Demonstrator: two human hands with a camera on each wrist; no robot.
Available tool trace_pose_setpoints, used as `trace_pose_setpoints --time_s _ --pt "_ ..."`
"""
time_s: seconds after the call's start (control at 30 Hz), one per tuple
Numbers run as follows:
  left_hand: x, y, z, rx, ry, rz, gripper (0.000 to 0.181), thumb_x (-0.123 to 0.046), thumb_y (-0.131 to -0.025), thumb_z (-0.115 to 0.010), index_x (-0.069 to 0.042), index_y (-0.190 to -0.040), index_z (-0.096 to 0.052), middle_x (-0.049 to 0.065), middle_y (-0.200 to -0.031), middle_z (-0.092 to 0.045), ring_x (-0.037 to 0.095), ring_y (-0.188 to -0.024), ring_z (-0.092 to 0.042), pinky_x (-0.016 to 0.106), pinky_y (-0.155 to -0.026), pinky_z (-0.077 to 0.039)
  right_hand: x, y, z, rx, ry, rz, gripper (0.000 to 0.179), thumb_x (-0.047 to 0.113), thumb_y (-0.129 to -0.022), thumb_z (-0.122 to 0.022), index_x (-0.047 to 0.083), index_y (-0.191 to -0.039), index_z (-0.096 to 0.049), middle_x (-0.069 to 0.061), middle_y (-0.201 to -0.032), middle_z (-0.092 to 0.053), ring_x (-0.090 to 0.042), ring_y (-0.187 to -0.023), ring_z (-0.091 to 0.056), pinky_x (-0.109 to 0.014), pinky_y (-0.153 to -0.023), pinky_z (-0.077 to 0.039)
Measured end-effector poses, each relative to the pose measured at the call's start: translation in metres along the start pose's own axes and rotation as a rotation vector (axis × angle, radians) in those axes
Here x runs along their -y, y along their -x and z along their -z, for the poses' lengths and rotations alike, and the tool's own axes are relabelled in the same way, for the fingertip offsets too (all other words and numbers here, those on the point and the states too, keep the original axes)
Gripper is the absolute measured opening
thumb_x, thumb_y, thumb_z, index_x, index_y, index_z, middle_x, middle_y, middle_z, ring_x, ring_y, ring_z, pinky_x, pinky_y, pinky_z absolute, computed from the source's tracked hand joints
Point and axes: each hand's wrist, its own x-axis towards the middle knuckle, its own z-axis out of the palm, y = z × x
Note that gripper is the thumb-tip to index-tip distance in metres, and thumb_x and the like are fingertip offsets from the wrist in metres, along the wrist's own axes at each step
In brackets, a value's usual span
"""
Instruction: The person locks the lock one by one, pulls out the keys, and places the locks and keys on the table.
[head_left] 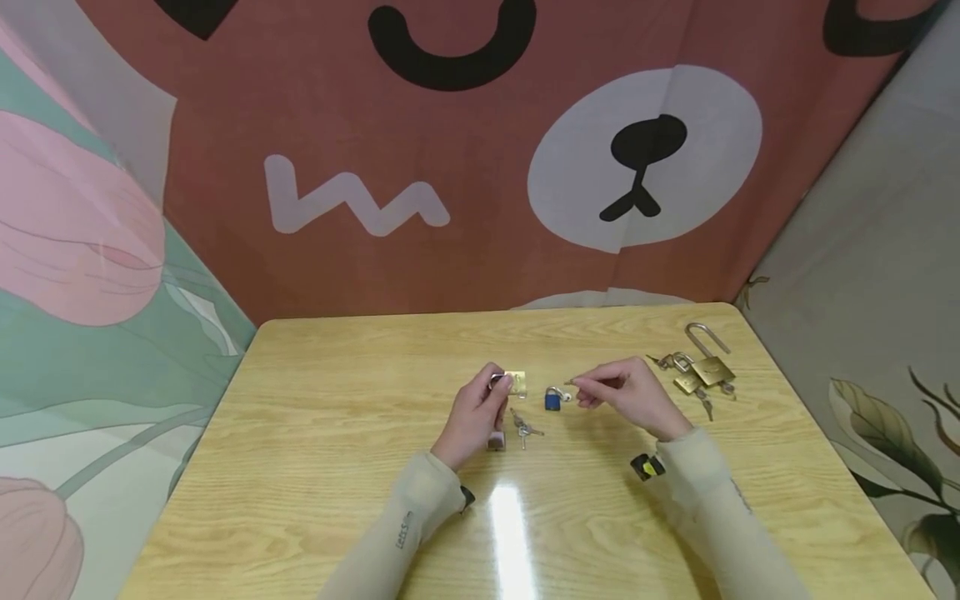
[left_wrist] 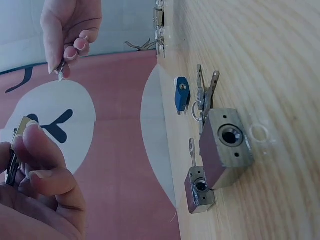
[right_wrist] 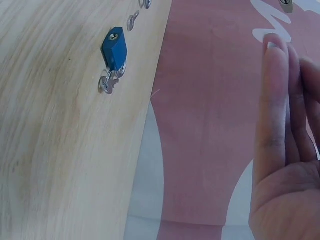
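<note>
My left hand (head_left: 472,414) grips a brass padlock (head_left: 517,382) above the table, its body sticking out past the fingertips. To the right, my right hand (head_left: 632,395) pinches a small key (left_wrist: 60,74) between thumb and finger, pointing it toward that padlock with a gap between them. On the table between the hands sits a blue padlock (head_left: 552,402) with small keys by its shackle. Below my left hand, in the left wrist view, two block-shaped padlocks stand with keyholes showing: a larger one (left_wrist: 229,145) and a smaller one (left_wrist: 200,190). Loose keys (head_left: 522,428) lie beside them.
At the table's right side lie a large brass padlock (head_left: 712,372) with a long shackle and a smaller brass padlock (head_left: 687,382), with keys around them. A printed bear curtain (head_left: 450,267) hangs behind the wooden table (head_left: 315,392).
</note>
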Motion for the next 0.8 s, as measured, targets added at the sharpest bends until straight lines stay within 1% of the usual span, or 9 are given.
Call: trace_pose_setpoints --time_s 0.13,0.23,0.27,0.37,0.47,0.57,0.67,0.73,0.8 --pt "0.001 0.001 0.000 0.001 -0.008 0.009 0.036 -0.039 -0.111 -0.047 -0.005 -0.107 -0.058 0.002 -0.070 -0.052 0.015 -0.055 -0.052 0.026 -0.052 -0.048 -0.002 0.002 -0.001 -0.002 0.009 -0.033 0.020 0.018 -0.092 -0.081 0.003 -0.105 -0.081 -0.017 -0.094 -0.079 -0.032 -0.081 -0.077 -0.048 -0.077 -0.064" --pt "0.001 0.001 -0.001 0.008 -0.008 0.012 0.034 -0.039 -0.111 -0.047 -0.007 -0.106 -0.058 0.001 -0.070 -0.052 0.017 -0.056 -0.053 0.026 -0.052 -0.048 -0.008 0.001 -0.003 0.005 0.061 -0.053 0.022 0.016 -0.088 -0.084 0.001 -0.104 -0.081 -0.011 -0.095 -0.080 -0.035 -0.083 -0.076 -0.046 -0.075 -0.064" --pt "0.001 0.001 -0.001 0.011 -0.007 0.011 0.034 -0.039 -0.111 -0.048 -0.007 -0.105 -0.058 0.001 -0.070 -0.052 0.018 -0.056 -0.053 0.026 -0.051 -0.048 -0.011 0.001 -0.004 0.011 0.086 -0.059 0.022 0.016 -0.088 -0.084 0.001 -0.103 -0.081 -0.009 -0.096 -0.080 -0.033 -0.084 -0.076 -0.043 -0.074 -0.064" --pt "0.001 0.001 -0.003 0.018 -0.006 0.005 0.033 -0.037 -0.111 -0.048 -0.006 -0.105 -0.058 0.001 -0.069 -0.052 0.020 -0.056 -0.054 0.025 -0.051 -0.048 -0.021 -0.001 -0.008 0.046 0.207 -0.063 0.018 0.015 -0.089 -0.083 0.002 -0.102 -0.081 -0.007 -0.096 -0.080 -0.024 -0.082 -0.076 -0.032 -0.072 -0.063" --pt "0.001 0.002 -0.003 0.022 -0.006 -0.007 0.032 -0.036 -0.111 -0.049 -0.006 -0.103 -0.057 0.001 -0.067 -0.052 0.024 -0.055 -0.055 0.024 -0.050 -0.047 -0.031 -0.003 -0.012 0.081 0.323 -0.053 0.011 0.011 -0.091 -0.080 0.005 -0.099 -0.082 -0.006 -0.096 -0.080 -0.016 -0.084 -0.075 -0.026 -0.073 -0.061" --pt "0.001 0.002 -0.003 0.022 0.000 -0.014 0.028 -0.034 -0.111 -0.049 -0.010 -0.100 -0.057 0.001 -0.066 -0.052 0.031 -0.054 -0.056 0.024 -0.049 -0.046 -0.039 -0.003 -0.015 0.096 0.405 -0.060 0.005 0.010 -0.089 -0.081 0.010 -0.094 -0.084 -0.003 -0.094 -0.080 -0.013 -0.086 -0.073 -0.030 -0.080 -0.060" --pt "0.001 0.003 -0.003 0.031 0.006 -0.023 0.025 -0.034 -0.111 -0.050 -0.013 -0.098 -0.056 0.001 -0.066 -0.052 0.033 -0.055 -0.056 0.025 -0.049 -0.047 -0.042 -0.002 -0.016 0.105 0.447 -0.072 0.004 0.011 -0.086 -0.084 0.014 -0.089 -0.084 0.000 -0.092 -0.080 -0.015 -0.087 -0.072 -0.038 -0.085 -0.059" --pt "0.001 0.003 -0.003 0.037 0.006 -0.030 0.025 -0.034 -0.111 -0.049 -0.014 -0.098 -0.056 0.001 -0.066 -0.052 0.033 -0.055 -0.056 0.027 -0.050 -0.048 -0.041 -0.001 -0.016 0.120 0.465 -0.061 0.004 0.011 -0.085 -0.085 0.014 -0.088 -0.084 0.000 -0.091 -0.080 -0.016 -0.087 -0.072 -0.040 -0.084 -0.059" --pt "0.002 0.003 -0.003 0.041 0.005 -0.038 0.025 -0.035 -0.111 -0.049 -0.014 -0.098 -0.056 0.002 -0.066 -0.052 0.034 -0.056 -0.057 0.034 -0.051 -0.052 -0.040 0.000 -0.016 0.145 0.476 -0.046 0.004 0.011 -0.085 -0.086 0.013 -0.088 -0.084 -0.001 -0.090 -0.080 -0.015 -0.085 -0.072 -0.038 -0.081 -0.060"
